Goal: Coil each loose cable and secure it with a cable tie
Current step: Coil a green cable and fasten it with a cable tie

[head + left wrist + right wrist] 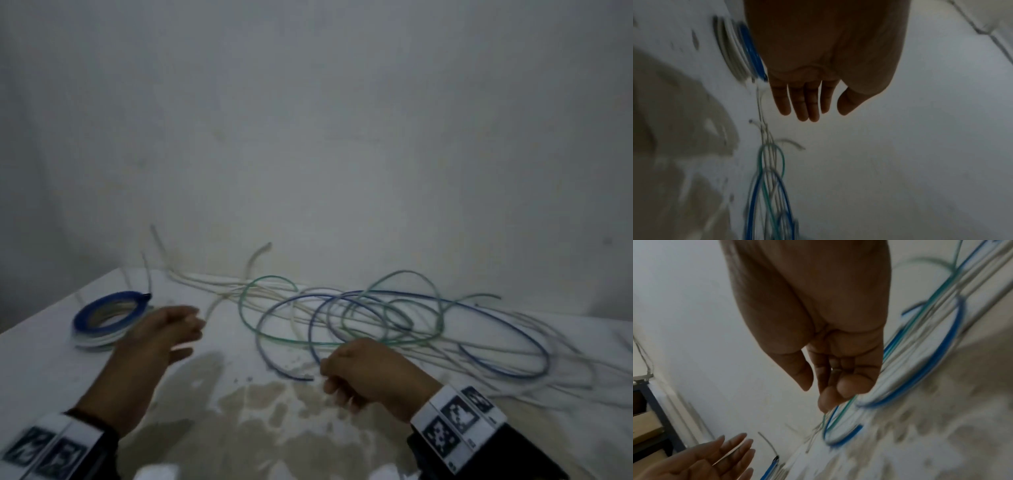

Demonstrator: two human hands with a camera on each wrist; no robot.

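While one finished coil [106, 318] lies at the table's [51, 356] left, the loose cables [376, 318] sprawl tangled across its middle. The left hand [161, 339] hovers, fingers straight and empty; the right hand [363, 373] hangs loosely curled, seemingly holding nothing through the blur. Next: pick one free end, likely the blue cable [301, 377].

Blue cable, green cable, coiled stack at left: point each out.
blue cable [513, 327]: head view, far arc of the big right loop.
green cable [242, 308]: head view, left arc of its loop.
coiled stack [84, 317]: head view, blue top ring, left rim.
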